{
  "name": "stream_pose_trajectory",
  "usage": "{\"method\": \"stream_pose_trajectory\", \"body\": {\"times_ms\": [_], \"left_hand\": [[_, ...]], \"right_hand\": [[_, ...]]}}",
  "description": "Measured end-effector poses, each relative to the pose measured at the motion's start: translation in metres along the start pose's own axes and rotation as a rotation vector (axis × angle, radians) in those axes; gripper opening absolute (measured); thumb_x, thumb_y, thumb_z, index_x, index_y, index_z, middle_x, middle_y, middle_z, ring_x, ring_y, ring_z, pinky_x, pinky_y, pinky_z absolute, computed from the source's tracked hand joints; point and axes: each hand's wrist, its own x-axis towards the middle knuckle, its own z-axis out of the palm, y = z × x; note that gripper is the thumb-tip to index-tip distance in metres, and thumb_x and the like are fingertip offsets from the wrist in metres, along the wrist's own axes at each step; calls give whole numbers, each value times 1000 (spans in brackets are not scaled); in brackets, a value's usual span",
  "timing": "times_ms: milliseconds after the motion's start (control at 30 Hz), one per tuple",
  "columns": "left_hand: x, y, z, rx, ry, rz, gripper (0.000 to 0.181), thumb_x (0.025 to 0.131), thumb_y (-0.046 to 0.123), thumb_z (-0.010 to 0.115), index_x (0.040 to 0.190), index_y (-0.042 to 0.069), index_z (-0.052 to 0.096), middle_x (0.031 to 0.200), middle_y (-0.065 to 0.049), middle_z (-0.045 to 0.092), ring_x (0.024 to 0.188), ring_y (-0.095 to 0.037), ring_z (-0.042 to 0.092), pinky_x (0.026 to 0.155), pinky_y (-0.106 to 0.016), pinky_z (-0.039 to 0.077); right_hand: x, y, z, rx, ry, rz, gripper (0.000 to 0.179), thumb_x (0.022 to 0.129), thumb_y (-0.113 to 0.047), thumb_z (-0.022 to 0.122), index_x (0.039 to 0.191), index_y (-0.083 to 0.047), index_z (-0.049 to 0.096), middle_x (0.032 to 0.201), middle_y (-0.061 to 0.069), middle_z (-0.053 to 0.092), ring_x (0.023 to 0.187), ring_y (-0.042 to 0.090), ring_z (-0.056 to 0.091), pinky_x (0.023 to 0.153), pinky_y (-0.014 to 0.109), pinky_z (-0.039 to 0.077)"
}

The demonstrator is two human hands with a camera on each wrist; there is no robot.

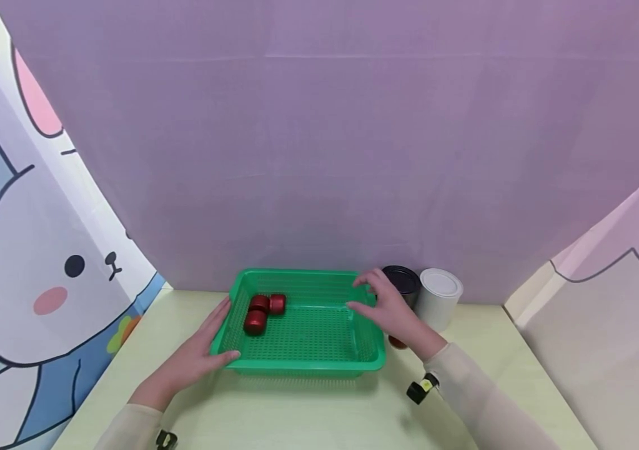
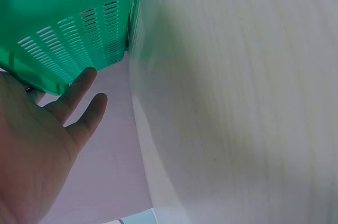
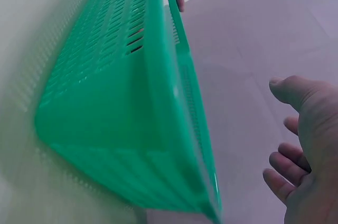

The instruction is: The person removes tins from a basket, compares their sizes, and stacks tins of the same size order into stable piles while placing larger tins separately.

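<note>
A green plastic basket (image 1: 319,365) with slotted sides rests on the table. Three small dark-red shiny cylinders, including one red cylinder (image 1: 255,322), lie together in its left part. My left hand (image 1: 201,350) is at the basket's left side, its thumb over the front left corner of the rim and its fingers straight along the outside; the left wrist view shows the fingers spread by the basket wall. Above the basket's right rim hovers my right hand (image 1: 392,312), thumb and fingers apart with nothing between them. Another red object (image 1: 397,342) is partly hidden below the right wrist.
Right of the basket stand a dark can (image 1: 401,279) with a black lid and a white can (image 1: 440,300), the dark one partly behind my right hand. A purple cloth wall (image 1: 319,156) rises behind the pale table (image 1: 297,415). Cloth panels flank both sides.
</note>
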Motion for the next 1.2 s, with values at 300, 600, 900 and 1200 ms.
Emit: {"method": "stream_pose_trajectory", "body": {"times_ms": [300, 600, 900, 1200], "left_hand": [[2, -1, 1, -5, -2, 15, 107, 101, 37, 81, 178, 9, 14, 185, -14, 11, 166, -51, 16, 120, -80, 31], [1, -3, 1, 7, 11, 15, 107, 101, 38, 82, 178, 9, 14, 185, -13, 11, 165, -52, 17, 119, -79, 32], [0, -5, 1, 3, 6, 6, 108, 100, 36, 82, 179, 10, 12, 185, -17, 11, 166, -51, 16, 121, -79, 29], [0, -7, 1, 1, 6, 1, 109, 100, 37, 82, 179, 13, 11, 186, -11, 10, 167, -49, 16, 121, -78, 31]], "right_hand": [[29, -7, 18, 53, -132, 46, 37, 101, -26, 85, 133, -17, 66, 137, 4, 57, 124, 25, 59, 108, 56, 53], [56, -16, 40, 65, -220, 41, 36, 103, -32, 83, 131, -17, 68, 138, 5, 58, 132, 32, 60, 109, 50, 54], [81, -13, 68, 103, -292, 25, 36, 103, -28, 83, 132, -13, 68, 139, 11, 59, 135, 39, 58, 112, 61, 51], [100, -12, 84, 40, -343, 5, 47, 103, -32, 83, 139, -6, 68, 140, 4, 60, 135, 31, 59, 113, 48, 52]]}}
